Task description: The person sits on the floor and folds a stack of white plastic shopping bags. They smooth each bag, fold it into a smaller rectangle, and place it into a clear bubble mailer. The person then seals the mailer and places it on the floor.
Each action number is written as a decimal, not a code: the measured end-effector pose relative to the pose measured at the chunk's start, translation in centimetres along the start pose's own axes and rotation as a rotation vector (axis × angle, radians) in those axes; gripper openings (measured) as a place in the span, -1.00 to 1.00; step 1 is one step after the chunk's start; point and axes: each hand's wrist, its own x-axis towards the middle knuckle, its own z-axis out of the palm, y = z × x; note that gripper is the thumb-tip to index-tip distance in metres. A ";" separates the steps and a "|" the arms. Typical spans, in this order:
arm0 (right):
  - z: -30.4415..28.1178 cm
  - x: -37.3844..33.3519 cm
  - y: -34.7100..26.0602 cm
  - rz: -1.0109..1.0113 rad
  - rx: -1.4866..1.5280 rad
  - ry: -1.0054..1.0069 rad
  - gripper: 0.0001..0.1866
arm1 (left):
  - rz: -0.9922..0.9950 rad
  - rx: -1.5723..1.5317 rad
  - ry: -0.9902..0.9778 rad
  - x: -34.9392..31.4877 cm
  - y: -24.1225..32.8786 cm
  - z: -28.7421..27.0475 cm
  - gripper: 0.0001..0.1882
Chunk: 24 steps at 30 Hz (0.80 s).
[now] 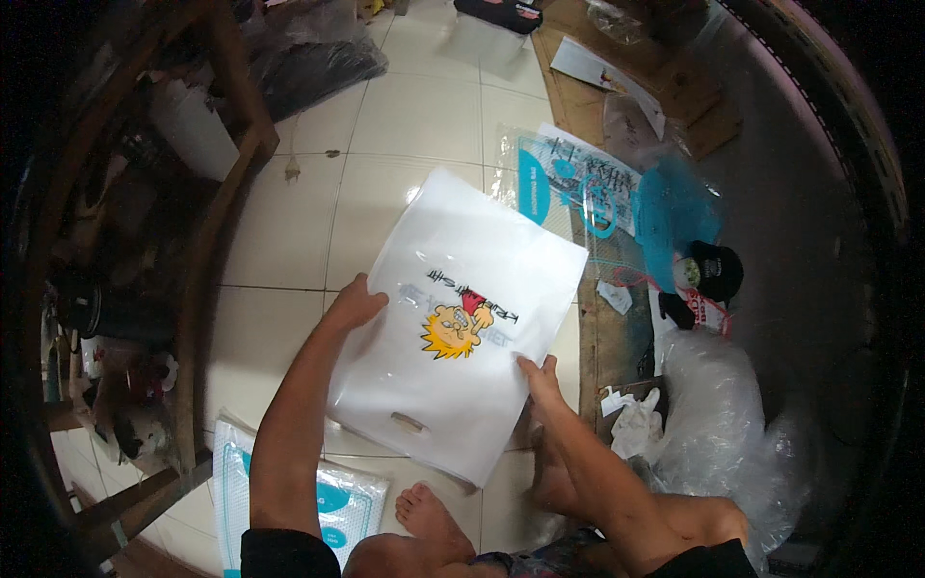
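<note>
A large white plastic carrier bag (405, 260), printed with a yellow-haired cartoon figure and dark lettering, is spread out flat in front of me above the tiled floor. Its cut-out handle hole lies toward me. At the bag's left edge, my left hand (358, 303) is closed with the thumb on top. Lower on the opposite edge, my right hand (541, 380) pinches the bag as well. Whether it is a single bag or several layers I cannot tell. The fingers underneath are hidden.
Clear packs with turquoise print lie by my left knee (352, 501) and on cardboard (607, 337) at the right, near a blue plastic bag (674, 207). Crumpled clear plastic (713, 405) heaps beside my right arm. A wooden frame (226, 193) stands left; a black cap (718, 273) lies right.
</note>
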 end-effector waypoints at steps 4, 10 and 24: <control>0.5 0.4 0.5 -0.032 -0.078 0.021 -0.35 | 0.017 0.138 0.048 -0.2 0.6 0.6 -0.44; 0.1 0.9 0.6 -0.204 -0.132 -0.019 -0.52 | 0.087 0.197 0.028 -2.5 3.5 1.3 -0.53; 2.3 -4.4 -3.6 -0.332 -0.553 -0.069 -0.61 | 0.433 0.171 -0.017 -13.2 12.2 11.3 -0.77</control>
